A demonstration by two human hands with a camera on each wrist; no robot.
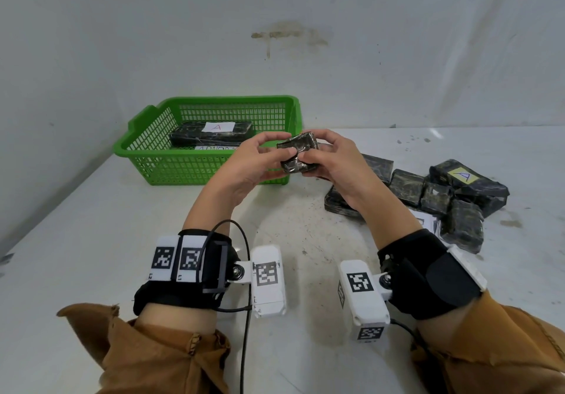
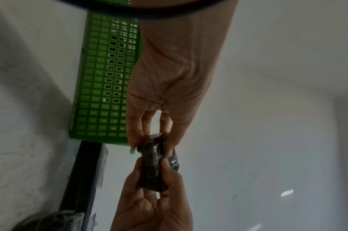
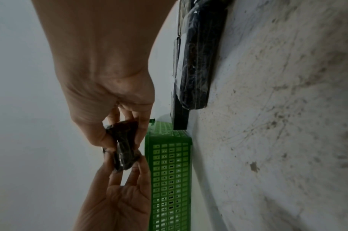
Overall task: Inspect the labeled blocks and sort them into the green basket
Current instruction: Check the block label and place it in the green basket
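Both hands hold one small dark wrapped block (image 1: 299, 157) in the air, just in front of the right corner of the green basket (image 1: 171, 167). My left hand (image 1: 270, 155) pinches its left side and my right hand (image 1: 318, 157) grips its right side. No label shows on the faces I see. In the left wrist view the block (image 2: 155, 161) sits between the left fingertips (image 2: 137, 140) above and the right hand (image 2: 153, 203) below. The right wrist view shows the same block (image 3: 123, 148) pinched from both ends. A long black block with a white "A" label (image 1: 214, 132) lies inside the basket.
A pile of several dark wrapped blocks (image 1: 428, 193) lies on the white table (image 1: 122, 225) to the right; one carries a yellow "A" label (image 1: 459, 176). White paper (image 1: 428, 221) lies under the pile. A wall stands close behind the basket.
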